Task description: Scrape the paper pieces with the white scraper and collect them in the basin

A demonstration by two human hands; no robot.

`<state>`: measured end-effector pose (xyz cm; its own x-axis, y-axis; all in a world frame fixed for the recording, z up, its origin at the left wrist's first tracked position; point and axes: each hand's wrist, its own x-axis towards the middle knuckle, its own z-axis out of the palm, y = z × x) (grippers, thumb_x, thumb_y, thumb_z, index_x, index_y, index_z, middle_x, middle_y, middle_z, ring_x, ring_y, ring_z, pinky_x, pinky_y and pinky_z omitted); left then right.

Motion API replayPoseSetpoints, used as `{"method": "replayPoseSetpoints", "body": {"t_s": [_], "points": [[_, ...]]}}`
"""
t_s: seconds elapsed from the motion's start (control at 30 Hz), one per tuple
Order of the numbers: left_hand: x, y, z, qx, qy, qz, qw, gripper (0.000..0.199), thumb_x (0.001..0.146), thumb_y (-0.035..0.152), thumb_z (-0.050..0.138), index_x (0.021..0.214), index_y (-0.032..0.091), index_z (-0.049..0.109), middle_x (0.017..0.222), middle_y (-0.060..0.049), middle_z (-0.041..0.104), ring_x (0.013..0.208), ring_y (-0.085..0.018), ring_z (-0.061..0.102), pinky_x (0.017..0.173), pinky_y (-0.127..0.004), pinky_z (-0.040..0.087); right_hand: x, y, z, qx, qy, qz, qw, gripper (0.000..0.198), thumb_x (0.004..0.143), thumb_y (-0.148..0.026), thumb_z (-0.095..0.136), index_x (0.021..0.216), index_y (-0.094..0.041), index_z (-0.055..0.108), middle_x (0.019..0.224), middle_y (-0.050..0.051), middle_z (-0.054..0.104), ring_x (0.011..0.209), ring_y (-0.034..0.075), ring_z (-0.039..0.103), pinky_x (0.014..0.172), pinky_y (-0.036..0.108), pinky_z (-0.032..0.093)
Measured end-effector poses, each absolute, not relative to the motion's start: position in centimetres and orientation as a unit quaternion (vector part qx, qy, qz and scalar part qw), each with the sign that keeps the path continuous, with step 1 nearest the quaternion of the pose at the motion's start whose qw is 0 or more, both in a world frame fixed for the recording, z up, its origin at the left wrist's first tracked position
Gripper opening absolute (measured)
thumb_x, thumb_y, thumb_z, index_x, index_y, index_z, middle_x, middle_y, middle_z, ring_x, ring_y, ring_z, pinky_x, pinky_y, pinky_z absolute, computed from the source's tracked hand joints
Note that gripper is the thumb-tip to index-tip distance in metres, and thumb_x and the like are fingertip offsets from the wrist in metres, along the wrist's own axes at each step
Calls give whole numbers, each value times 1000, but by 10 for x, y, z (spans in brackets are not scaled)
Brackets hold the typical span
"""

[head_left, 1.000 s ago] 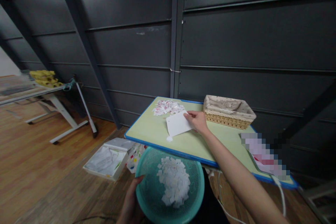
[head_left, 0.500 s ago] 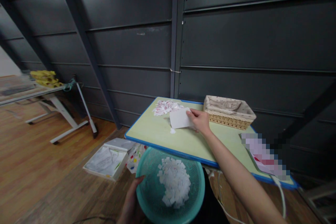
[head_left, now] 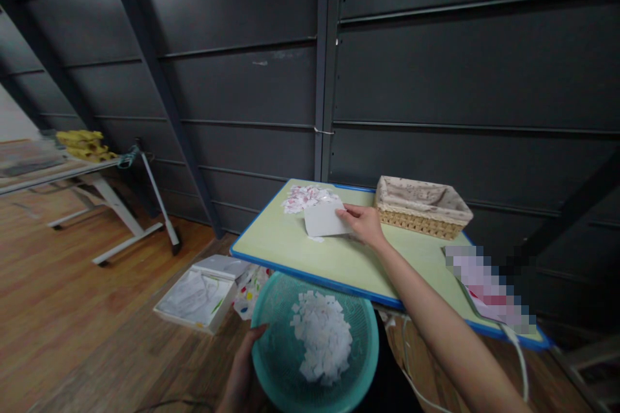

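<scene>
My right hand [head_left: 364,224] pinches the right edge of a white card [head_left: 323,218], tilted just over the yellow-green table [head_left: 285,242]. A few white paper scraps [head_left: 316,239] peek out below the card's lower edge. Behind the card lies a heap of small white and pinkish paper pieces [head_left: 305,197]. In front of the table edge, my left hand [head_left: 242,361] grips the left rim of a teal plastic basket [head_left: 271,335], thumb over the rim and the other fingers hidden underneath. Inside the basket sits a pile of white paper squares [head_left: 323,339].
A fabric-lined wicker basket [head_left: 421,222] stands at the table's back right. Nearer the right corner lies a blurred-out flat item [head_left: 489,290], with a white cable [head_left: 520,361] hanging beside it. An open white box [head_left: 198,297] rests on the floor at left.
My right hand has moved the card slightly to the left, over the loose scraps on the table. My left hand and the teal basket stay where they were.
</scene>
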<state>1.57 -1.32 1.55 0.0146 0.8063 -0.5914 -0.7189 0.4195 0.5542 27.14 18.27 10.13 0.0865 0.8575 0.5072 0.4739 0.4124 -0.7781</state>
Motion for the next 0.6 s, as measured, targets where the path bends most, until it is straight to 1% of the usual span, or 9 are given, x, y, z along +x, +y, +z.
{"method": "replayPoseSetpoints", "body": {"t_s": [0.1, 0.17, 0.27, 0.33, 0.47, 0.53, 0.6], "points": [[15, -13, 16, 53, 461, 538, 704, 51, 73, 24, 70, 121, 7, 59, 63, -7, 78, 94, -35, 71, 92, -52, 51, 271, 182, 103, -506, -648, 210, 529, 46, 72, -49, 64, 95, -11, 76, 92, 12, 74, 76, 28, 69, 66, 36, 53], [15, -14, 15, 51, 455, 535, 710, 53, 74, 25, 70, 122, 7, 58, 69, -8, 79, 95, -35, 71, 92, -52, 51, 271, 182, 104, -506, -641, 230, 530, 49, 70, -50, 65, 96, -10, 76, 92, 13, 74, 76, 28, 69, 65, 36, 53], [15, -14, 14, 46, 444, 533, 719, 57, 74, 24, 69, 127, 8, 54, 89, -13, 80, 97, -35, 70, 94, -54, 49, 273, 183, 105, -516, -615, 248, 543, 56, 67, -52, 67, 98, -6, 75, 93, 16, 74, 77, 29, 68, 64, 35, 53], [15, -14, 13, 51, 444, 534, 718, 60, 75, 23, 68, 130, 8, 51, 96, -15, 79, 98, -35, 70, 95, -55, 48, 274, 185, 104, -524, -604, 246, 549, 58, 65, -53, 68, 98, -5, 75, 92, 18, 73, 77, 29, 68, 64, 36, 52], [15, -13, 14, 68, 455, 543, 703, 64, 74, 23, 69, 133, 9, 48, 98, -14, 78, 99, -34, 69, 97, -53, 47, 275, 187, 102, -528, -612, 249, 533, 55, 66, -51, 68, 98, -7, 75, 91, 16, 74, 75, 28, 67, 59, 34, 50], [16, -13, 17, 74, 458, 551, 694, 64, 74, 22, 69, 133, 10, 48, 97, -13, 79, 100, -34, 69, 97, -53, 48, 274, 185, 102, -529, -618, 257, 522, 54, 66, -50, 68, 97, -7, 75, 89, 15, 74, 70, 26, 65, 55, 31, 48], [17, -12, 19, 75, 461, 556, 687, 62, 73, 21, 70, 131, 9, 50, 93, -12, 80, 100, -34, 69, 97, -51, 48, 274, 183, 103, -525, -625, 272, 510, 52, 66, -49, 68, 95, -7, 76, 82, 13, 74, 64, 22, 62, 50, 28, 44]]}}
